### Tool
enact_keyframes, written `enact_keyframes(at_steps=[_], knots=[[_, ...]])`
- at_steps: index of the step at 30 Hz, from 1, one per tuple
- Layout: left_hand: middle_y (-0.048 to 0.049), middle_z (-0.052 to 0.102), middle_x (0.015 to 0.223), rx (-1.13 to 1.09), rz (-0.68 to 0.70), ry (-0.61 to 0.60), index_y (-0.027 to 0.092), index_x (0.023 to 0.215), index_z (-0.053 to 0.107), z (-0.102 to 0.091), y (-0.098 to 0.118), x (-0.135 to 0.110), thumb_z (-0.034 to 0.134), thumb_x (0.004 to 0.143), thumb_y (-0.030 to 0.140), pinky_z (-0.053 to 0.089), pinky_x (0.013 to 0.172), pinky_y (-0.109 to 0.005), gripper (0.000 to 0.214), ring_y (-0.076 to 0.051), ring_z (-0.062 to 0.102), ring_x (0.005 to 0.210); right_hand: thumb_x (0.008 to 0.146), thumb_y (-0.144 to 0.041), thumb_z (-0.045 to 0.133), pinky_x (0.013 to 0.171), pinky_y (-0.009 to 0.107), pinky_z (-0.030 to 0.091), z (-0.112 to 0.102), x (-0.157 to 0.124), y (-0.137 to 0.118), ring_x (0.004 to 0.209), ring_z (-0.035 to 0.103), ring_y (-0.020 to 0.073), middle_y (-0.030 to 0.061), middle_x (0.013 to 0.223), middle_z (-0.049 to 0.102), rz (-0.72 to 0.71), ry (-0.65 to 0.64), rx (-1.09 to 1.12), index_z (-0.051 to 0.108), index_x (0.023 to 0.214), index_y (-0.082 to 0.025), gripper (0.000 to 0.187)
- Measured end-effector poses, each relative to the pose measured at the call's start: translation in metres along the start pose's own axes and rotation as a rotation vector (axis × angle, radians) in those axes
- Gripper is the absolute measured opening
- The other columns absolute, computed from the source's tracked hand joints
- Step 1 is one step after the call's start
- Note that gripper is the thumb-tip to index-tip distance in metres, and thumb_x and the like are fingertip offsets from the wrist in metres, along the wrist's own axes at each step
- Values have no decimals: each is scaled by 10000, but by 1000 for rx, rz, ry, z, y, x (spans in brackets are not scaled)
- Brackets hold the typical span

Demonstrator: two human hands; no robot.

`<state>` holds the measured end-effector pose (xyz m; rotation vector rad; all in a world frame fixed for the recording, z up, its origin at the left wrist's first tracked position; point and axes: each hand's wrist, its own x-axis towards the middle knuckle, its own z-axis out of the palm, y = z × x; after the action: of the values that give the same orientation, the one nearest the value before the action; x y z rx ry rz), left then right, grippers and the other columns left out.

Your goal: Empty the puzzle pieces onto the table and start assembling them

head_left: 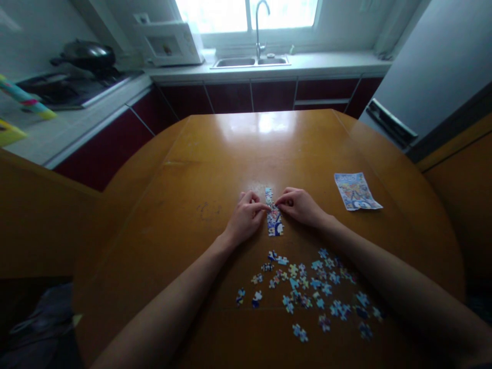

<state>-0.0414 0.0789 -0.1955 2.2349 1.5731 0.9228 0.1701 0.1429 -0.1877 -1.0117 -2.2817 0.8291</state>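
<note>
A narrow strip of joined jigsaw puzzle (pixel 274 225) lies on the wooden table between my two hands. My left hand (pixel 248 214) rests at its left side, fingers partly curled, with a fingertip on the strip holding it. At the right edge, my right hand (pixel 300 206) is closed in a pinch, and a small dark puzzle piece seems to be at its fingertips, mostly hidden. Many loose puzzle pieces (pixel 295 283) are scattered nearer to me, below the strip and beside my right forearm.
A creased picture sheet (pixel 357 192) lies to the right on the wooden table (pixel 184 179). Beyond the table are a counter with a sink (pixel 236 62), a wok (pixel 88 54) on the stove at the left, and a pale fridge (pixel 434 66) at the right.
</note>
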Motion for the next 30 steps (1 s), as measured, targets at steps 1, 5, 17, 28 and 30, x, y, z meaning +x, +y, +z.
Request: enact_keyframes(at_steps=[1, 5, 17, 28, 30], knots=[[-50, 538, 897, -1, 1, 1, 268, 891, 794, 0, 0, 0, 615, 897, 134, 481, 883, -386, 224, -210, 486, 924, 839, -155, 680, 676, 265, 448, 0, 0, 0, 710, 589, 131, 46, 857, 682, 0, 0, -1, 798, 847, -191, 123], [-52, 541, 918, 0, 11, -6, 243, 912, 779, -1, 3, 0, 597, 890, 107, 482, 892, -379, 229, -213, 483, 954, 837, -158, 681, 672, 266, 443, -1, -1, 0, 703, 578, 127, 45, 871, 675, 3, 3, -15, 795, 840, -199, 121], [-61, 535, 987, 17, 65, -88, 280, 1040, 771, -3, 5, -1, 563, 867, 60, 491, 912, -402, 349, -222, 456, 980, 843, -120, 609, 641, 273, 442, 0, -2, 7, 678, 548, 138, 32, 779, 633, 5, 134, 104, 752, 877, -165, 154], [-56, 538, 1001, 33, 66, -104, 259, 1052, 741, -5, 6, -1, 551, 842, 37, 484, 926, -399, 360, -228, 459, 995, 874, -72, 566, 751, 294, 471, 1, -15, 8, 817, 585, 162, 50, 905, 615, -164, 13, -36, 786, 887, -237, 276], [-54, 542, 1005, 26, 47, -80, 236, 1081, 716, -4, 6, -1, 531, 829, 12, 474, 939, -398, 385, -226, 463, 1006, 877, -71, 561, 751, 291, 469, 1, -15, 8, 820, 581, 160, 52, 914, 611, -161, 12, -48, 786, 889, -234, 279]])
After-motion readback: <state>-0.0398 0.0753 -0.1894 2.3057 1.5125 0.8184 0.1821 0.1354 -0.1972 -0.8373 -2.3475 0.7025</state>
